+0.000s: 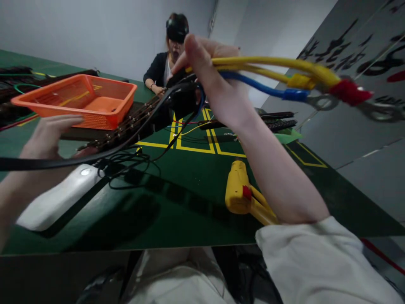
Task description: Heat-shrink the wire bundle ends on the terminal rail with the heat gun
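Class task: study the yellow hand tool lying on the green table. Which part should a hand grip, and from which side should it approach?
On the yellow hand tool, grip the two long handles, not the blocky head. They trail toward the near table edge, so probably come from there; the right forearm crosses just above them.

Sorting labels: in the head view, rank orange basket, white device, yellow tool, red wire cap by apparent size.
orange basket
white device
yellow tool
red wire cap
The cap, on wires nearest the camera, looks oversized.
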A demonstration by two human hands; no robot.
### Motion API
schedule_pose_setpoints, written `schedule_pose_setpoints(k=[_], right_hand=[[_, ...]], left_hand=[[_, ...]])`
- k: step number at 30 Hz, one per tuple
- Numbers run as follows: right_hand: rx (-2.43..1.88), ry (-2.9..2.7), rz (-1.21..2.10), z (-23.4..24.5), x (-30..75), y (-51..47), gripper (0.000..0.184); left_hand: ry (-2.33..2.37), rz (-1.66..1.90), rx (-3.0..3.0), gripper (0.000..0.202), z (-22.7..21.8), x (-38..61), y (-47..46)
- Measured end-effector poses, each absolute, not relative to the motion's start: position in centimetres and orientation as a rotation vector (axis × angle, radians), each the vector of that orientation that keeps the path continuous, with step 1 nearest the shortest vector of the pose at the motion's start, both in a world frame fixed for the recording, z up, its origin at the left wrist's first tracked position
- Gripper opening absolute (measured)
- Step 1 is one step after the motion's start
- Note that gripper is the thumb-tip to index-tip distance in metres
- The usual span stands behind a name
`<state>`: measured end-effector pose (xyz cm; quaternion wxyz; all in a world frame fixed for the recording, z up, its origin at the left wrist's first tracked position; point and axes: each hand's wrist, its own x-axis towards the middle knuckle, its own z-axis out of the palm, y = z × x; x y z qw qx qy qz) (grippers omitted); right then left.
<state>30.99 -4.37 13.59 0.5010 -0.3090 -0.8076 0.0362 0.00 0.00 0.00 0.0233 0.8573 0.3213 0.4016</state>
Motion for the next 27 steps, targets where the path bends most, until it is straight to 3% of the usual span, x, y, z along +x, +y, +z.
schedule_pose_setpoints(k=[3,7,10,13,19,23,26,27], right_hand=[[-0.773,-1.984,0.025,13.3,30.6,-4.3,0.036],[-0.938,-2.056,0.203,12.7,30.7,-5.2,0.033],[-1.005,-2.119,0.480,11.8,31.1,-6.1,0.034],[-1.060,-2.039,0.797,10.1,31.9,-6.4,0.038],[-1.167,-1.762,0.949,6.5,33.3,-4.8,0.051],[-1.195,-1.533,0.981,6.0,35.4,-3.8,0.059],[-1.248,-1.292,0.987,6.6,37.7,-3.9,0.054],[-1.267,-1.225,0.951,6.9,38.3,-4.2,0.051]], left_hand=[[0.912,1.449,2.592,0.062,1.0,4.8,-3.7],[0.623,1.582,2.391,0.068,3.7,10.8,-6.5],[0.555,1.591,2.161,0.036,5.3,13.5,-7.5],[0.564,1.646,2.100,0.026,6.2,14.4,-8.9],[-0.031,1.027,2.472,0.027,5.1,13.4,-12.0],[0.482,1.135,2.404,0.022,0.5,8.5,-11.5],[1.326,1.212,2.271,0.012,-3.4,3.1,-9.5],[1.634,1.138,2.204,0.018,-4.5,1.5,-8.6]])
